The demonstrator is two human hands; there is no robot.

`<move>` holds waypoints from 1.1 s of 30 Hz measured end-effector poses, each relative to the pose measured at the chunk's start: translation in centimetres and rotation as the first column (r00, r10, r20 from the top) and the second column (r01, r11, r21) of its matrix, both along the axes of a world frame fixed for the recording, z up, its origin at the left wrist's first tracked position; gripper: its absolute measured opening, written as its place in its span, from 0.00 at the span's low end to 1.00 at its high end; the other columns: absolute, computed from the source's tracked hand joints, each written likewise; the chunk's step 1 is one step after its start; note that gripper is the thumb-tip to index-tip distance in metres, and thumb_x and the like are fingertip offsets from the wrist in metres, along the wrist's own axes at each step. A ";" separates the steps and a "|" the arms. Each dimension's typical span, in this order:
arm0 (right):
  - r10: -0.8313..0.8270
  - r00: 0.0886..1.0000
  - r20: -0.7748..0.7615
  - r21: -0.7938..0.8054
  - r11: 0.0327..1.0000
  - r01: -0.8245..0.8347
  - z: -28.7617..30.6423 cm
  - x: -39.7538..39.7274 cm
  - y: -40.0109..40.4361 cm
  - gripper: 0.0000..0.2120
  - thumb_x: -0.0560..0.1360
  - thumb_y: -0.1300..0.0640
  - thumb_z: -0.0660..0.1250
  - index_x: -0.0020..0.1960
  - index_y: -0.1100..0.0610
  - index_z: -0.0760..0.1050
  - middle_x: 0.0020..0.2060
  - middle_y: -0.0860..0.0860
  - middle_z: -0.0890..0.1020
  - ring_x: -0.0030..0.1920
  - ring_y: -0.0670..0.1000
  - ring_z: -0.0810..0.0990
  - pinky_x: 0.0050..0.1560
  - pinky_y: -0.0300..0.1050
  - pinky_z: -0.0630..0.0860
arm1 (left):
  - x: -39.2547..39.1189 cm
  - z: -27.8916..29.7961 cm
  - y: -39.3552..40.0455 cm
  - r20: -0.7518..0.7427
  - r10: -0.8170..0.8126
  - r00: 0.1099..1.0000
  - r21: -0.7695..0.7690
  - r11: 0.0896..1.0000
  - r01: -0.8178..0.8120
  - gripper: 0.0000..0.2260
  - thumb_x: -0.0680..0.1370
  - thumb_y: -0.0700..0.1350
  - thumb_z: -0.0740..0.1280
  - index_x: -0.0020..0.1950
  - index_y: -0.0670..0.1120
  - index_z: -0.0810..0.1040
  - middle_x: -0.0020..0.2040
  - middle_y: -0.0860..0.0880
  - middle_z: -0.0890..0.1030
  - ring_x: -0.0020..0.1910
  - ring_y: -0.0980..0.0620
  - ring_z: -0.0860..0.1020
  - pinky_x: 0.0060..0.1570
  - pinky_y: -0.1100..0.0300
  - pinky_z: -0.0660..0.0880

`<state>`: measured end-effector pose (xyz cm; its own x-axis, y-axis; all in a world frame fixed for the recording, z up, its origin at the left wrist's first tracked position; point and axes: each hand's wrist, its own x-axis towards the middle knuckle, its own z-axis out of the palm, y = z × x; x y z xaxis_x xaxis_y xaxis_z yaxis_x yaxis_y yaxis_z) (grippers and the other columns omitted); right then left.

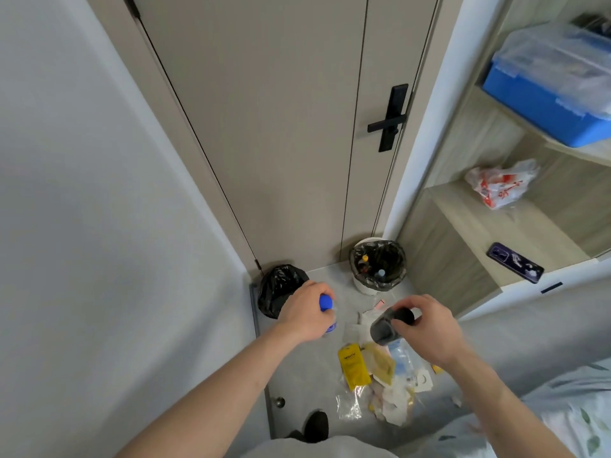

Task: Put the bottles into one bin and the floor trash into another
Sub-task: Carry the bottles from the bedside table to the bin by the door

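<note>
While both hands are held out over the floor, each carries a bottle: the left hand point(305, 312) is wrapped from above round a bottle with a blue cap point(326, 302), which hangs roughly upright with its body mostly hidden under the palm, and the right hand point(426, 328) pinches a dark bottle point(390, 327) near its top, tilted so its long axis runs down and to the left. What the drop turns on is the white bin point(378, 267), lined with a crinkled black bag and already holding a few bottles; it stands far of both hands against the door point(281, 127), a little right of centre, nearer the right hand. A second bin point(279, 289), wholly wrapped in glossy black plastic, sits just far-left of the left hand, partly behind it. Floor trash point(377, 381) lies near, below and between the hands: a yellow sachet, crumpled clear film and white paper, all light and floppy. Both bottles look smooth and rigid, probably plastic.
</note>
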<state>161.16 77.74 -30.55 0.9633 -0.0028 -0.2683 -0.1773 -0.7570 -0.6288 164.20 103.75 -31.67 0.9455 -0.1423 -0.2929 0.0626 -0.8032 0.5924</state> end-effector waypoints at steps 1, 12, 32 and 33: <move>0.004 1.000 -0.003 -0.009 1.000 -0.004 0.1 0.2 -0.3 0.10 0.71 0.53 0.74 0.45 0.39 0.79 0.47 0.39 0.77 0.44 0.44 0.79 0.47 0.46 0.80 | 0.2 0.0 0.0 0.010 -0.004 1.000 0.008 1.000 0.004 0.09 0.74 0.45 0.68 0.51 0.56 0.76 0.50 0.59 0.73 0.47 0.54 0.76 0.46 0.60 0.72; -0.045 0.998 -0.054 -0.068 0.997 0.041 -2.5 2.6 -3.6 0.08 0.71 0.50 0.72 0.49 0.40 0.79 0.47 0.38 0.76 0.45 0.43 0.78 0.49 0.44 0.81 | 6.1 -1.8 -1.9 0.015 -0.067 0.998 -0.012 0.998 0.067 0.10 0.74 0.44 0.69 0.54 0.54 0.78 0.53 0.59 0.74 0.50 0.56 0.76 0.55 0.60 0.74; -0.436 0.845 -0.310 -0.075 0.897 0.436 -20.1 30.0 -8.0 0.07 0.74 0.52 0.70 0.48 0.39 0.77 0.49 0.41 0.74 0.42 0.43 0.76 0.37 0.32 0.68 | 39.8 -24.3 -13.6 -0.255 -0.338 0.906 -0.006 0.937 0.349 0.10 0.76 0.43 0.68 0.53 0.57 0.76 0.53 0.56 0.70 0.46 0.54 0.76 0.53 0.60 0.72; -0.453 0.834 -0.316 -0.067 0.887 0.456 -21.7 31.0 -8.2 0.08 0.75 0.52 0.70 0.47 0.39 0.76 0.49 0.41 0.74 0.42 0.42 0.76 0.37 0.31 0.67 | 40.6 -26.1 -14.2 -0.257 -0.351 0.900 0.001 0.932 0.363 0.10 0.76 0.43 0.68 0.54 0.56 0.76 0.54 0.55 0.70 0.47 0.54 0.76 0.53 0.60 0.72</move>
<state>192.16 69.52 -52.26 0.7184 -0.4149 -0.5584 -0.6889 -0.5359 -0.4881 204.78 89.53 -57.79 0.7295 -0.4366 -0.5265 -0.0935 -0.8262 0.5556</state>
